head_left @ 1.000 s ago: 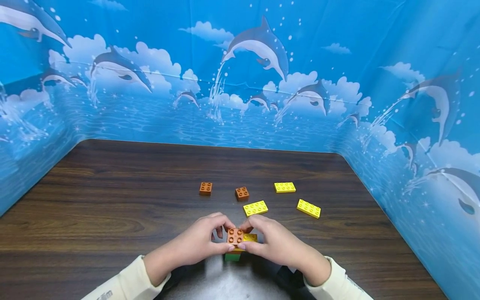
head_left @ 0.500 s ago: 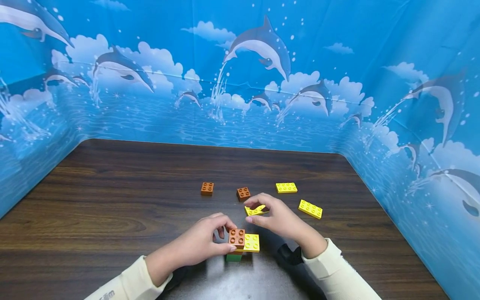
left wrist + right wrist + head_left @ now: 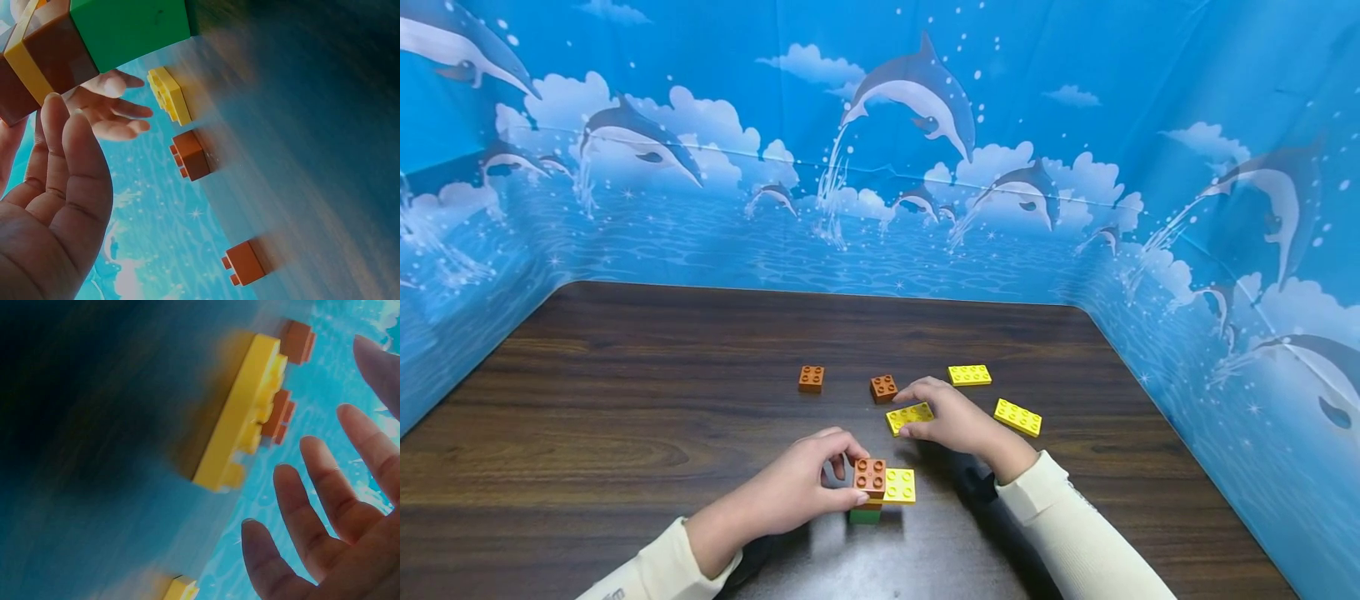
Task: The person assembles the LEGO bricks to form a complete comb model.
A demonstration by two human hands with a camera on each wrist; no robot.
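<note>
With thumb and fingers my left hand (image 3: 801, 479) grips the top orange-brown brick (image 3: 870, 477) of a small stack. Under that brick a yellow brick (image 3: 900, 487) juts out to the right. Below come another brown brick (image 3: 59, 47) and a green block (image 3: 131, 31), as the left wrist view shows. My right hand (image 3: 955, 421) is just right of a loose yellow brick (image 3: 907, 415) on the table, thumb and fingers spread around its near end. In the right wrist view the fingers (image 3: 319, 478) stand apart from this yellow brick (image 3: 228, 419) and hold nothing.
Two loose orange-brown bricks, one at left (image 3: 811, 378) and one nearer the middle (image 3: 883, 387), lie beyond the hands. Farther right are two more yellow bricks, one behind (image 3: 969, 375) and one nearer (image 3: 1018, 417). A blue dolphin-print curtain (image 3: 737, 242) borders the dark wooden table (image 3: 625, 400).
My right hand has left the stack and moved forward and right to the loose yellow brick. The left hand keeps its grip on the stack in the same place.
</note>
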